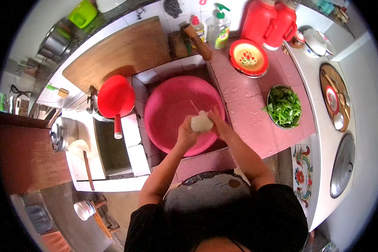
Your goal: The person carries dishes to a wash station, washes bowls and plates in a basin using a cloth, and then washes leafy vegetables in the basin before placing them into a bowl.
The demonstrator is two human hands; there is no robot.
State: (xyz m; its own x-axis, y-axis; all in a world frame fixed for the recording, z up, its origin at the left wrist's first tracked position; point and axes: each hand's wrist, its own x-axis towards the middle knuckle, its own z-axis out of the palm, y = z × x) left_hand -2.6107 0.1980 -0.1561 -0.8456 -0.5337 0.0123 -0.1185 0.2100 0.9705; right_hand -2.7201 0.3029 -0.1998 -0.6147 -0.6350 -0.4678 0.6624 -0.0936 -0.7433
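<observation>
Over a large pink basin (155, 98) set in the tiled sink, my two hands meet around a smooth, pale white, rounded vegetable (201, 123); its exact kind is not clear. My left hand (186, 131) is closed on its left side. From the right, my right hand (217, 121) grips its upper right end, with the fingertips partly hidden. A thin light streak shows just above the vegetable, too fine to identify. To the right, a bowl of green leaves (284, 106) stands on the pink tiled counter (250, 126).
A red dipper (115, 97) lies left of the basin, near a lidded pot (65, 133). A wooden board (117, 52) leans behind. Pump bottle (218, 29), patterned red basin (248, 58) and red thermoses (258, 21) stand at the back. A metal lid (342, 166) rests far right.
</observation>
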